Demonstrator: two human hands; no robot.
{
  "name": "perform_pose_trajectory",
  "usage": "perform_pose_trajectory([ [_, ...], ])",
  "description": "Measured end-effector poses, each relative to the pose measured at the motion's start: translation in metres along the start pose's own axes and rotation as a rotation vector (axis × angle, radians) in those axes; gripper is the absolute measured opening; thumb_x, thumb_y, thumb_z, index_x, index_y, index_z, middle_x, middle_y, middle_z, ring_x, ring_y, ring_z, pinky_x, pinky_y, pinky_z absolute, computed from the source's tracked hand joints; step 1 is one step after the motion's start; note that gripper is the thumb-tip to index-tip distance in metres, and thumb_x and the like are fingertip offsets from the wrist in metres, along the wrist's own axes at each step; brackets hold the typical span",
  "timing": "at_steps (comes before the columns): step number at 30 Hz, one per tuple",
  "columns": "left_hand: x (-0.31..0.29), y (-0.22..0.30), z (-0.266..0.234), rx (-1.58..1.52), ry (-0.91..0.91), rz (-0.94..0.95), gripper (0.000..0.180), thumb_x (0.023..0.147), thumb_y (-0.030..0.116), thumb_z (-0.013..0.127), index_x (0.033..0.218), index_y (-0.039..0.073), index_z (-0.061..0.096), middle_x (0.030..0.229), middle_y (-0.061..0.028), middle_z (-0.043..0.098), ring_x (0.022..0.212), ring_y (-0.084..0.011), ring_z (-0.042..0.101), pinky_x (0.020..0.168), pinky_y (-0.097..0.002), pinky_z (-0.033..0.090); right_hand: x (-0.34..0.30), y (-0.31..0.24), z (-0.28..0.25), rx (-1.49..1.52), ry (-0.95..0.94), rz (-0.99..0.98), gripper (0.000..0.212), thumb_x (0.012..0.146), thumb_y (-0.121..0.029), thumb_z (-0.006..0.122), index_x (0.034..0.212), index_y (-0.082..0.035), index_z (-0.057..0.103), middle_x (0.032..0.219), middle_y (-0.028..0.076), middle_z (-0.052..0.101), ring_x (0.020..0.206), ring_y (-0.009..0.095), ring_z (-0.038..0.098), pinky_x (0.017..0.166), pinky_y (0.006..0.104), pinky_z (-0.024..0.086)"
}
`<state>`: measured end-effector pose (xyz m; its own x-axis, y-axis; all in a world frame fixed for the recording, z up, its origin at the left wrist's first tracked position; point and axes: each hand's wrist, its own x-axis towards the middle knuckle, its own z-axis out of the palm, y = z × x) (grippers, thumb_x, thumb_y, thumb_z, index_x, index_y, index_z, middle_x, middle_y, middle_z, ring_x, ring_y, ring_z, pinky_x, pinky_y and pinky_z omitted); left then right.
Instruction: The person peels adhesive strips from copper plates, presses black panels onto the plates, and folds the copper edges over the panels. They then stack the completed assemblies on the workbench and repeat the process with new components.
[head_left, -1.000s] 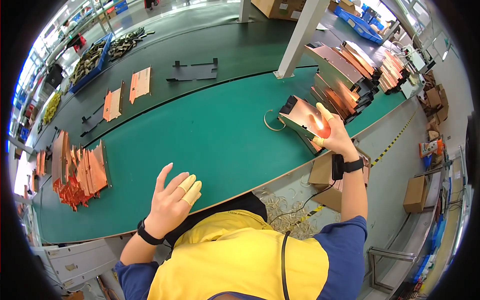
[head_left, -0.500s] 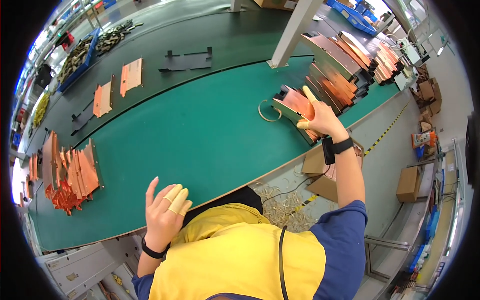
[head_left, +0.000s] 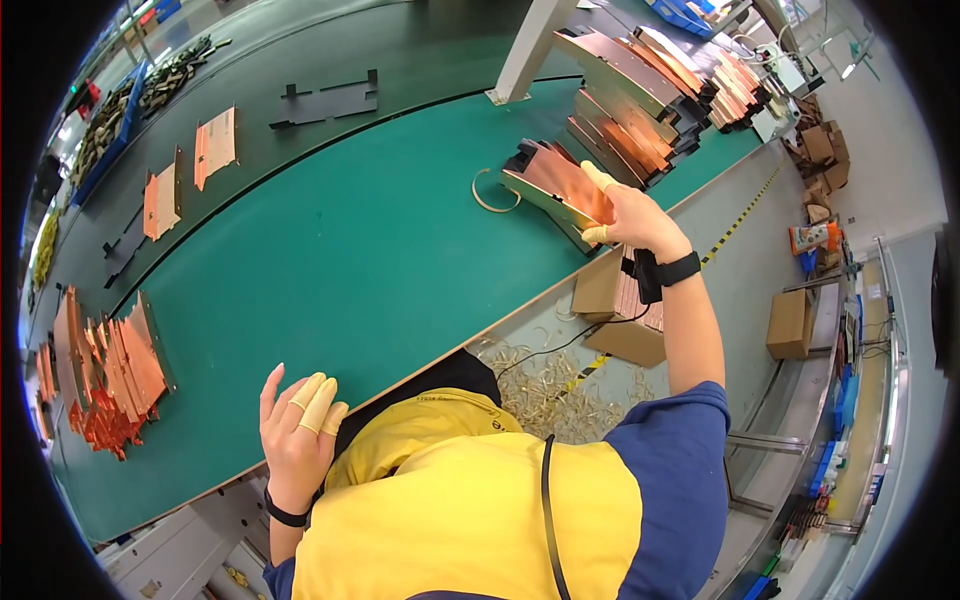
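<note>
Right hand (head_left: 642,218) grasps a shiny copper-coloured metal piece (head_left: 558,174), black at 1 end; left hand (head_left: 296,440) unclenched.

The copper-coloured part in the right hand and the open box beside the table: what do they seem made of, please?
The copper-coloured part looks like smooth, shiny sheet metal, given its bright sheen; copper or coating is unclear. The open box seems matt brown cardboard, judging by its flaps.

Glossy coppery metal plate (head_left: 560,180); smooth green tabletop (head_left: 330,270)
</note>
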<state>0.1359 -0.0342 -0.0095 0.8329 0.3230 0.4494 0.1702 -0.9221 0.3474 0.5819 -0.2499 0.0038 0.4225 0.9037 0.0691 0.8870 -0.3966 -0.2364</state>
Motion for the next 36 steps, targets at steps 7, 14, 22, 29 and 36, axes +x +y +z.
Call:
perform_pose_trajectory([
  [7,0.000,0.006,0.004,-0.023,-0.041,-0.001,0.026,0.076,0.009,0.073,0.100,0.000,0.069,0.097,-0.0125,0.068,0.093,-0.0277,0.065,0.100,-0.0498,0.044,0.016,-0.028,-0.020,-0.036,-0.226,0.232,0.047,0.066,-0.024,0.075,0.102,0.000,0.058,0.095,0.017,0.066,0.084,0.034,0.065,0.074,0.0412,0.052],
  [14,-0.005,0.015,0.006,-0.030,-0.046,-0.002,0.027,0.076,0.009,0.074,0.101,0.000,0.069,0.098,-0.0125,0.068,0.093,-0.0281,0.065,0.099,-0.0486,0.045,0.007,-0.028,-0.039,-0.177,-0.189,0.148,0.030,0.066,-0.017,0.067,0.091,-0.001,0.062,0.070,0.015,0.065,0.070,0.036,0.064,0.068,0.0428,0.052],
  [22,0.065,0.051,0.035,-0.266,-0.390,0.173,0.024,0.078,0.019,0.071,0.096,0.004,0.068,0.088,-0.0129,0.067,0.081,-0.0309,0.062,0.079,-0.0414,0.050,0.000,-0.037,-0.018,-0.350,-0.096,0.015,0.022,0.067,-0.019,0.063,0.080,-0.001,0.062,0.069,0.018,0.063,0.066,0.037,0.062,0.064,0.0445,0.051],
  [29,0.189,0.103,0.190,-1.487,-0.532,-0.832,0.033,0.094,0.028,0.060,0.097,-0.004,0.061,0.089,-0.0170,0.067,0.073,-0.0230,0.068,0.065,-0.0338,0.057,-0.024,-0.055,-0.003,-0.420,0.028,0.001,0.025,0.071,-0.022,0.067,0.087,-0.003,0.067,0.067,0.020,0.062,0.066,0.036,0.063,0.061,0.0457,0.050],
  [36,0.207,0.136,0.245,-1.508,-0.413,-0.857,0.031,0.096,0.026,0.057,0.099,-0.004,0.060,0.089,-0.0196,0.066,0.071,-0.0246,0.068,0.063,-0.0338,0.057,-0.027,-0.031,-0.012,-0.310,-0.017,0.072,0.033,0.073,-0.022,0.069,0.099,-0.002,0.068,0.070,0.020,0.063,0.068,0.035,0.063,0.062,0.0422,0.051],
])
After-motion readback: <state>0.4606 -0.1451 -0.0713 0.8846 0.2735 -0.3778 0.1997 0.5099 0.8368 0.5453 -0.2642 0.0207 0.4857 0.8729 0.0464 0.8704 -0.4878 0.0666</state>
